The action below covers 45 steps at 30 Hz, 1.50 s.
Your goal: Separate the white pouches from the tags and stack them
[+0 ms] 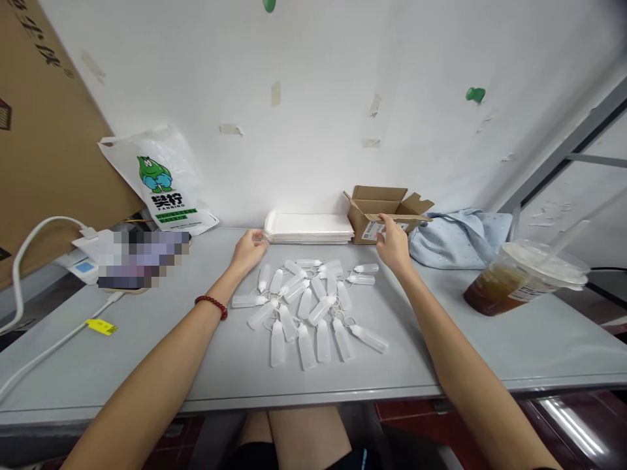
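Several small translucent squeeze bottles [313, 307] with caps lie scattered flat on the grey table [147, 352]. My left hand [249, 250] rests at the far left edge of the pile, its fingers pinched on a small clear bottle [261, 237] just in front of a stack of white trays [309, 228]. My right hand [393, 245] reaches past the pile's far right side. Its fingers are spread and its fingertips touch the front flap of a small open cardboard box [379, 209]. A red bead bracelet sits on my left wrist.
A lidded iced drink cup [524, 277] with a straw stands at the right. A light blue cloth [458, 236] lies beside the box. A white plastic bag [164, 183], a white cable [44, 352] and a big cardboard sheet [44, 130] are at the left. The wall stands close behind.
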Available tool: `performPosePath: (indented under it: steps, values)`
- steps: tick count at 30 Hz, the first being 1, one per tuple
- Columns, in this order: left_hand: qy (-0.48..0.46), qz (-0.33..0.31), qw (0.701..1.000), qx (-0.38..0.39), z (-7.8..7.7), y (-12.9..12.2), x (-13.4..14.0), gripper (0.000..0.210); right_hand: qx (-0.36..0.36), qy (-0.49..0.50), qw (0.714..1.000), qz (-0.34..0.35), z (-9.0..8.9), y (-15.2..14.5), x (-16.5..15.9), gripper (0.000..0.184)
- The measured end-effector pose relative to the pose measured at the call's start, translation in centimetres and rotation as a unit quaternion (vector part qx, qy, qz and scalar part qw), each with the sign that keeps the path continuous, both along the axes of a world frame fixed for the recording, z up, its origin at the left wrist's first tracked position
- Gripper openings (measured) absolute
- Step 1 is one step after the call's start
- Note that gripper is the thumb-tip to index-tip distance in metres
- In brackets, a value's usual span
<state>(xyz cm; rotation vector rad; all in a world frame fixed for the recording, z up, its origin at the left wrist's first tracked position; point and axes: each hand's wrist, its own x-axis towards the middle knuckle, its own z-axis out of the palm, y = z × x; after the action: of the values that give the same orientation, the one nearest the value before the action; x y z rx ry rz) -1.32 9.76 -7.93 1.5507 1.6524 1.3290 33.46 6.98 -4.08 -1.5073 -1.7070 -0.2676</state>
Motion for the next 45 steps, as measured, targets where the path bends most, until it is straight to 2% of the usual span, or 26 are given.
performPosePath:
  steps: [3, 8, 13, 19, 22, 25, 28, 30, 32, 35, 40, 43, 45]
  values:
    - [-0.036, -0.019, 0.999, -0.006, -0.1, 0.1, 0.1, 0.041, -0.015, -0.005, 1.000, 0.000, 0.2, 0.3, 0.0, 0.049]
    - [-0.068, -0.023, 0.997, -0.011, -0.1, 0.3, 0.0, 0.042, -0.042, 0.033, 0.998, 0.031, 0.9, -0.1, -0.4, 0.056]
    - [-0.085, -0.026, 0.996, -0.014, 0.2, 0.0, 0.3, 0.042, -0.065, 0.070, 0.994, 0.047, 1.2, -0.2, -0.5, 0.055]
    - [-0.089, -0.059, 0.994, -0.026, 1.4, -0.6, 0.1, 0.048, -0.106, 0.118, 0.981, 0.110, 1.1, -0.2, 0.1, 0.058]
    - [-0.006, -0.062, 0.998, -0.026, 3.2, -1.7, -0.4, 0.055, -0.125, 0.153, 0.966, 0.169, 1.8, -1.3, 0.2, 0.065]
    - [0.149, -0.108, 0.982, 0.036, 5.3, -4.0, -0.4, 0.047, -0.123, 0.161, 0.964, 0.170, 3.4, -3.0, -0.3, 0.082]
    - [0.221, -0.192, 0.955, 0.044, 6.4, -6.9, -0.2, 0.048, -0.145, 0.134, 0.966, 0.170, 5.0, -4.8, -1.2, 0.079]
    - [0.281, -0.244, 0.928, 0.022, 6.1, -8.9, -0.3, 0.055, -0.191, 0.116, 0.954, 0.198, 5.3, -6.0, -1.8, 0.070]
    - [0.317, -0.280, 0.906, -0.007, 5.3, -10.7, -1.0, 0.061, -0.228, 0.098, 0.941, 0.229, 4.5, -7.4, -2.1, 0.068]
    - [0.347, -0.305, 0.885, -0.048, 3.9, -13.1, -2.6, 0.067, -0.252, 0.069, 0.936, 0.236, 2.0, -10.2, -1.9, 0.078]
    - [0.350, -0.290, 0.889, -0.051, 2.5, -15.6, -4.8, 0.102, -0.289, 0.012, 0.916, 0.280, -1.8, -15.9, -0.8, 0.102]
    - [0.364, -0.290, 0.884, -0.049, 1.9, -16.2, -4.6, 0.113, -0.262, -0.032, 0.931, 0.251, -2.9, -18.3, -1.3, 0.120]
    - [0.368, -0.305, 0.877, -0.046, 1.4, -16.3, -3.5, 0.118, -0.217, -0.065, 0.943, 0.242, -3.2, -18.9, -2.4, 0.129]
